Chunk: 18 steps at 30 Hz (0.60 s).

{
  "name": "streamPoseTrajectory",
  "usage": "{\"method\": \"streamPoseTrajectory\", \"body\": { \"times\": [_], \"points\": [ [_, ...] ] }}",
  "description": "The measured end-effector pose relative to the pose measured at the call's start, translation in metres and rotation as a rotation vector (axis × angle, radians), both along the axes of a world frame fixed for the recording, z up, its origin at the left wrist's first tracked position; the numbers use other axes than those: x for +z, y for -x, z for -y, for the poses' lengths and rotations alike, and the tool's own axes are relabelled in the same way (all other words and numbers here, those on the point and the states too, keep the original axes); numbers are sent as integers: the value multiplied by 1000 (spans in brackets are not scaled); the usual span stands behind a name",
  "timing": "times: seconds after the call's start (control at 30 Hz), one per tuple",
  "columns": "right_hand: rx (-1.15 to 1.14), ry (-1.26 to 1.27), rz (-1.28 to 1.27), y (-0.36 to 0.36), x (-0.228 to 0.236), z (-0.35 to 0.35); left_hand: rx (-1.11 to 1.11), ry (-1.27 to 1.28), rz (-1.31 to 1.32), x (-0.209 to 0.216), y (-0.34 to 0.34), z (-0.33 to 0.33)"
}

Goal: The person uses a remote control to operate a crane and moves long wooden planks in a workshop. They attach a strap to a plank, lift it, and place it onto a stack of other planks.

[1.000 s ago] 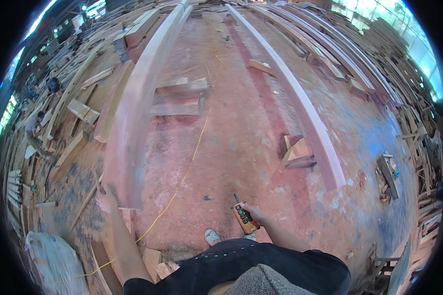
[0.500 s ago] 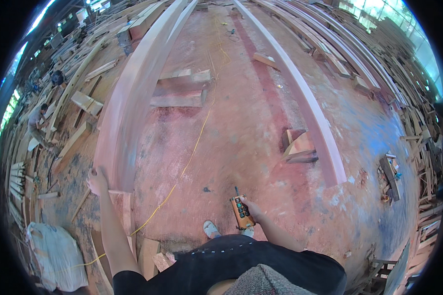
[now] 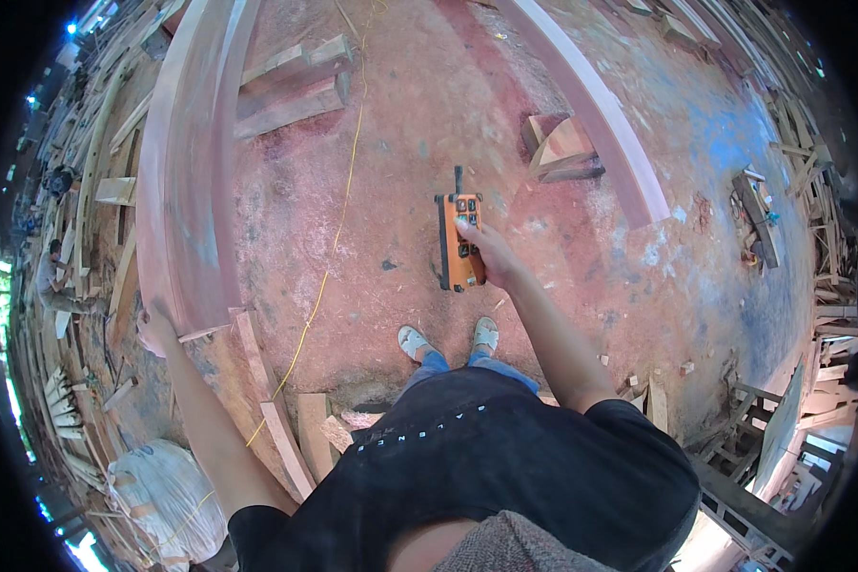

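Observation:
A large, long reddish wooden beam stretches away from me on the left. At its near end, my left hand is closed around the lower left corner, some fingers hidden by the wood. My right hand grips an orange handheld remote control with dark buttons and a short black antenna. The right thumb lies on the remote's button face. This remote is held out in front of my body, above the floor and away from both beams.
A second long beam runs along the right, with wood blocks beside it. More blocks touch the left beam. A yellow cord crosses the floor. A white sack stands lower left. Another person crouches far left.
My right hand has raised the remote forward, and its thumb now lies over the buttons. The view has tilted down toward my feet. My left hand stays at the beam's end.

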State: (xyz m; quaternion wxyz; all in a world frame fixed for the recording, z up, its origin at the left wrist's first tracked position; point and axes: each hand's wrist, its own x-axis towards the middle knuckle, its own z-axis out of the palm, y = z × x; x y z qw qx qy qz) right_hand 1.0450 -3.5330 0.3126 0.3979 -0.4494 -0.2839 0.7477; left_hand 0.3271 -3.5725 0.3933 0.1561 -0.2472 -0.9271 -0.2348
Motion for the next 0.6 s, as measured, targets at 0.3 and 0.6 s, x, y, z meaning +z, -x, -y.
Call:
{"method": "streamPoseTrajectory", "body": {
  "times": [0.3, 0.6],
  "points": [
    [80, 150, -10, -8, -39, 68, 91, 19, 47, -8, -31, 6],
    [267, 230, 12, -47, -68, 151, 110, -139, 118, 5, -86, 13]
  ]
}}
